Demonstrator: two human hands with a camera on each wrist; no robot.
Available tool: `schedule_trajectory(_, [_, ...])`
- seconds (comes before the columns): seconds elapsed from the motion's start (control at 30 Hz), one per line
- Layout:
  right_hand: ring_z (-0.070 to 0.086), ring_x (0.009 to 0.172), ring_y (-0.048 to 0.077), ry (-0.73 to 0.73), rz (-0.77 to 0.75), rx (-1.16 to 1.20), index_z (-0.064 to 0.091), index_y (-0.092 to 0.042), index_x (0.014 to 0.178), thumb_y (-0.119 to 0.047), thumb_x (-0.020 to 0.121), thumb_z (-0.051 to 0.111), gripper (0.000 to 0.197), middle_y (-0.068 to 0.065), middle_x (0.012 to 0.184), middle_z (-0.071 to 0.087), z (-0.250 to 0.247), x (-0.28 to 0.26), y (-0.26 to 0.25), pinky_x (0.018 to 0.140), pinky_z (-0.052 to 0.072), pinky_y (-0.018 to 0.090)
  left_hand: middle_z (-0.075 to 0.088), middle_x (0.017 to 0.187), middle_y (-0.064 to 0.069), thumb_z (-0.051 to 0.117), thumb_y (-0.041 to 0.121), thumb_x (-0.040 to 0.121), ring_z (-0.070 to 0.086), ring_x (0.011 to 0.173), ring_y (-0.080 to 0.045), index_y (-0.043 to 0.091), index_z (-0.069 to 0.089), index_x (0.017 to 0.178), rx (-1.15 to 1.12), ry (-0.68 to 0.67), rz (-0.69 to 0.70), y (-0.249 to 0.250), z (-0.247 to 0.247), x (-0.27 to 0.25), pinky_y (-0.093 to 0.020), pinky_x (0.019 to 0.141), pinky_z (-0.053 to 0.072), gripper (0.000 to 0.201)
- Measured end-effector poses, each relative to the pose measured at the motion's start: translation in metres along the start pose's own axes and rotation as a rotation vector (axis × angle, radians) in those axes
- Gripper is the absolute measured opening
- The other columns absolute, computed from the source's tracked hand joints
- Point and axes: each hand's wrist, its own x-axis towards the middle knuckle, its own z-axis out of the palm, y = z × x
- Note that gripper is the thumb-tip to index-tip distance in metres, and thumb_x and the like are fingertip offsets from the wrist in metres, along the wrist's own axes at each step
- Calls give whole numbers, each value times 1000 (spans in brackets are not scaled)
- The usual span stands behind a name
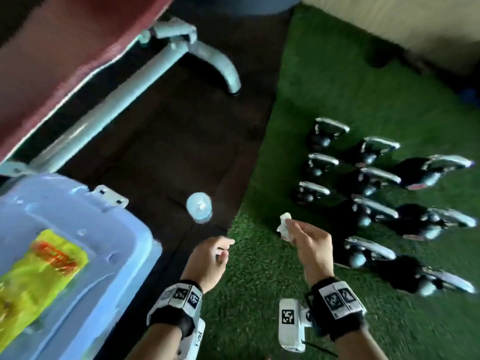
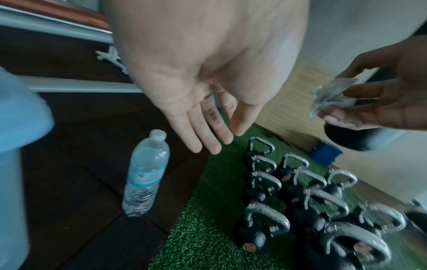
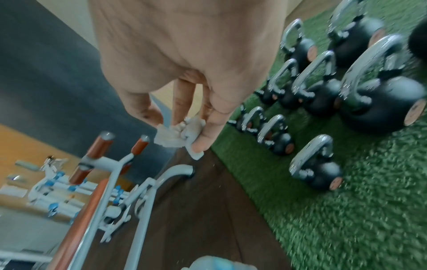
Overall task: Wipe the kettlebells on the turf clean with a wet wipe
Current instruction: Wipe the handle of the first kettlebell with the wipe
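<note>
Green turf point(image 1: 324, 74) covers the right part of the floor; dark wood floor point(image 1: 168, 141) to its left. Red-padded bench point(image 1: 59, 48) with pale metal frame at upper left. Light blue plastic bin point(image 1: 85, 245) at lower left, yellow packet point(image 1: 39, 271) inside it.

Kettlebells point(image 1: 376, 183): black bodies, chrome handles, standing upright in rows on the turf, ahead and to the right of both hands. None touched.

Left hand point(image 1: 210, 261): released, holds nothing. Left wrist view shows fingers point(image 2: 203, 135) nearly straight and close together, above the turf edge. Right hand point(image 1: 309, 245): grasping a crumpled white wet wipe point(image 1: 284, 226), pinched between thumb and fingertips point(image 3: 201, 144). Wipe is in the air above the turf, near the closest kettlebells, apart from them.

Clear water bottle point(image 2: 145, 173) with white cap stands upright on the wood floor, just beside the turf edge, ahead of the left hand.
</note>
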Motion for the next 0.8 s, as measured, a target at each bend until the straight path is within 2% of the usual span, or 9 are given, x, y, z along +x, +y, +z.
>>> schedule_trajectory(0.07, [70,69,6,50,19,-17,81,-29,81,-43,78,80,15,-5,79,78,-41,24,30,69,53,29,74,108,-1,58,2,94,73,88,-11,17,72,117,69,-75,25,9,35,31,-28,84,58,32])
schedule_trajectory(0.2, [55,50,-5,114,-23,-133,78,-38,79,-42,78,81,5,-12,72,72,-92,68,95,52,40,16,75,107,-4,61,5,93,73,85,-13,18,69,122,189,-186,15,3,102,97,-26,81,58,32])
schedule_trajectory(0.33, [58,60,-11,133,-77,-216,80,-32,85,-32,81,80,4,-18,76,71,-107,104,158,53,40,5,72,121,-5,71,14,90,72,99,-19,17,60,134,258,-230,-102,-23,172,153,-27,88,54,45])
schedule_trajectory(0.47, [65,68,-6,120,-164,-256,80,-27,93,-27,84,78,9,-13,85,74,-105,139,212,58,47,8,65,134,0,79,36,85,66,106,-19,22,48,143,205,-216,-273,-62,248,196,-25,87,45,67])
schedule_trajectory(0.53, [69,72,1,103,-196,-267,78,-28,97,-23,83,77,15,-13,86,74,-103,157,232,62,54,14,60,141,-1,82,41,82,63,116,-20,21,43,149,145,-185,-309,-82,282,214,-24,89,42,80])
schedule_trajectory(0.6, [68,74,-2,97,-247,-263,78,-29,96,-21,81,77,17,-14,86,74,-102,173,247,65,54,16,55,147,-4,85,42,79,60,123,-23,20,39,151,31,-147,-316,-97,312,230,-27,93,44,88])
schedule_trajectory(0.7, [59,78,-9,116,-376,-303,80,-28,93,-18,78,81,18,-15,92,68,-99,194,266,69,44,4,57,144,-6,90,47,69,61,123,-25,22,49,141,-191,-81,-288,-112,347,253,-37,105,49,87])
schedule_trajectory(0.73, [59,80,-9,114,-401,-305,80,-28,94,-18,77,81,20,-15,94,67,-98,199,272,71,44,4,62,135,1,91,56,62,62,119,-20,28,56,132,-218,-54,-261,-115,356,258,-37,104,49,84])
schedule_trajectory(0.8, [62,87,-5,69,-436,-280,79,-29,96,-16,76,79,24,-14,100,65,-94,207,283,75,51,10,66,110,21,87,71,46,63,100,-6,41,62,109,-227,20,-219,-121,371,268,-28,92,49,75])
